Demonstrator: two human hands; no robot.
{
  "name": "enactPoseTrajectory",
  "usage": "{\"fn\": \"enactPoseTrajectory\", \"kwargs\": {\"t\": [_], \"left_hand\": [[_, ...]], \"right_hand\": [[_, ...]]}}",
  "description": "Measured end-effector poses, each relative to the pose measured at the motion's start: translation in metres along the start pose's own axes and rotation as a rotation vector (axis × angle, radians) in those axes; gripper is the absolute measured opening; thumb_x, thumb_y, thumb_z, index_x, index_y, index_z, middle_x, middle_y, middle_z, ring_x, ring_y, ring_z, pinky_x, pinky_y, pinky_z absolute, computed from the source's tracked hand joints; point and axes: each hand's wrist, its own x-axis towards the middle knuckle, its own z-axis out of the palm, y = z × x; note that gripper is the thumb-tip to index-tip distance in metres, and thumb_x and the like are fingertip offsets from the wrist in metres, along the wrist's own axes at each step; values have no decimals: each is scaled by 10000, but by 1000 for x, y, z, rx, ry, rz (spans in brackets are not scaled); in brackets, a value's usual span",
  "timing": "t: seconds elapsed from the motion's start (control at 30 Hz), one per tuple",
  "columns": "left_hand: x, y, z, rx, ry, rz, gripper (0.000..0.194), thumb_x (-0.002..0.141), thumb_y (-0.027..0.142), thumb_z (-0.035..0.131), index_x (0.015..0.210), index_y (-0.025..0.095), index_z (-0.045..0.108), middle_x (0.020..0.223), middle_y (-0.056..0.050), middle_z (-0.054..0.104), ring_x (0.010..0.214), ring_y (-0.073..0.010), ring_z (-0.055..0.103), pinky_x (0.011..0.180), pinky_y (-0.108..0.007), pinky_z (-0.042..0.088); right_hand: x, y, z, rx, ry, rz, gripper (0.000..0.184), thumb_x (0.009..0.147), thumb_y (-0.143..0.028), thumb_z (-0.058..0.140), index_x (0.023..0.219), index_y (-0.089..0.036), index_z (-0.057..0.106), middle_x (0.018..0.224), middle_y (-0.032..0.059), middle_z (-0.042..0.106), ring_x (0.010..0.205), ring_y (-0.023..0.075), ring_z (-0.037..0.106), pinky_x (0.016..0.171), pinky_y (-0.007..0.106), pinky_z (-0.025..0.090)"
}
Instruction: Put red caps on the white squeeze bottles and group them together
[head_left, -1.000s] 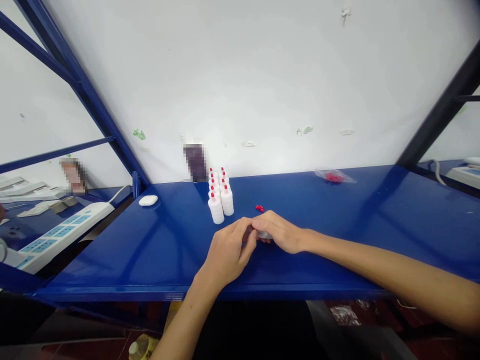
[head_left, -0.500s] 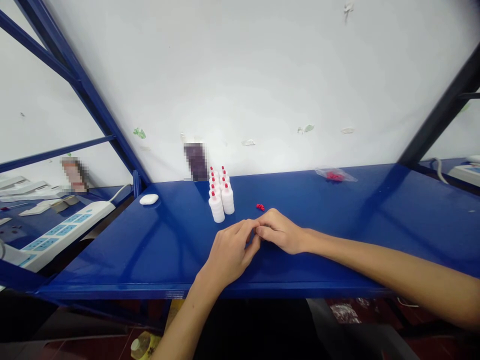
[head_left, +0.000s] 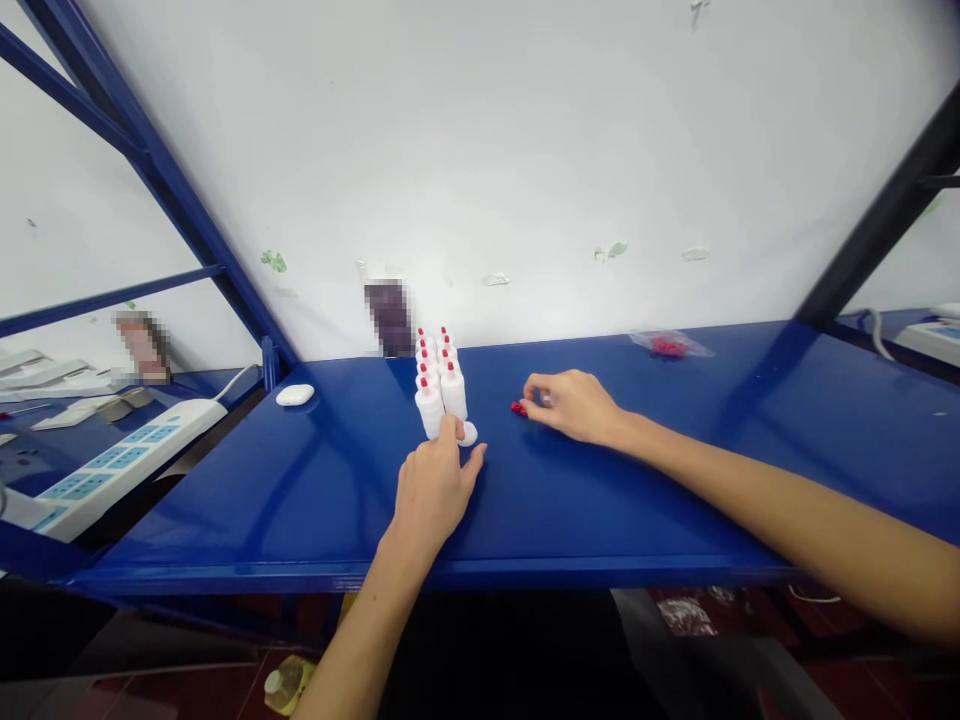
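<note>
A small white plastic bottle [head_left: 466,433] is gripped by left hand [head_left: 433,487] fingers; right hand [head_left: 570,404] fingers pinch tiny red caps [head_left: 518,408]. The upright white red-capped bottles [head_left: 439,385] could be toppled by a nudge.

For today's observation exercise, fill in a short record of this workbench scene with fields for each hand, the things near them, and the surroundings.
Left hand: on the blue shelf, fingertips at a small white bottle beside the rows of red-capped white bottles.
Right hand: fingertips at the small red pieces.
Further right: clear bag of red pieces.
Left side: white oval case, power strip.
Behind: white wall.
</note>
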Motion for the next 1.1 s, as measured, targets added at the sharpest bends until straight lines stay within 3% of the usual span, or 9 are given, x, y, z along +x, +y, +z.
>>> {"fn": "enactPoseTrajectory", "kwargs": {"t": [0.13,0.3,0.4,0.47,0.57,0.67,0.73,0.9,1.1], "left_hand": [[-2,0,1,-39,-30,74,119,898,291,568,910,223,471,674,19,589,612,-178,593,552,-249,274],[-5,6,-1,-148,-116,257,122,917,307,530,842,212,515,750,11,601,652,-150,555,594,-254,333],[-4,10,-10,-274,-191,262,166,922,338,521,834,201,551,682,19,576,608,-135,528,579,-250,346],[-5,11,-20,-445,-341,206,236,930,396,506,832,190,566,642,25,569,562,-119,518,549,-235,366],[-8,4,-39,-659,-726,115,329,905,490,530,827,175,582,619,32,581,463,-85,497,471,-204,384],[-12,-9,-55,-670,-1039,57,314,846,480,620,870,167,634,589,35,595,400,-72,492,420,-183,390],[-13,-19,-64,-650,-1138,8,313,810,457,668,936,170,658,593,29,619,387,-72,498,404,-176,403],[-12,-30,-76,-580,-1156,-40,359,763,421,716,1027,186,660,620,20,655,373,-73,496,364,-159,399],[-18,-19,-73,-547,-1197,-19,339,770,382,706,1058,209,659,622,27,658,359,-83,508,343,-163,385]], "right_hand": [[3,8,-5,-14,25,88,228,800,-428,584,852,-219,660,687,-15,653,621,140,564,583,252,316],[0,0,-6,-74,-93,3,241,838,-409,547,949,-231,665,745,1,687,628,152,582,582,266,317],[-1,-2,-3,-123,-138,-29,247,859,-438,542,943,-248,674,793,9,711,673,171,620,583,264,313],[-1,-2,-1,-138,-146,-37,255,875,-448,528,950,-254,675,806,12,719,689,179,633,579,261,307],[-1,-2,0,-138,-140,-38,263,889,-453,516,980,-259,669,803,9,721,677,181,635,565,263,295],[-1,-2,1,-143,-152,-40,260,895,-445,516,985,-258,672,789,15,716,685,185,638,560,267,295],[-1,-2,2,-152,-164,-38,262,900,-439,514,986,-254,678,772,23,711,700,191,643,567,270,306],[-1,-4,3,-131,-156,-51,266,897,-430,523,1012,-242,674,774,20,712,689,184,638,579,270,330],[-4,-10,6,-134,-172,-135,311,931,-384,486,1189,-291,632,879,9,741,774,187,675,609,263,357]]}}
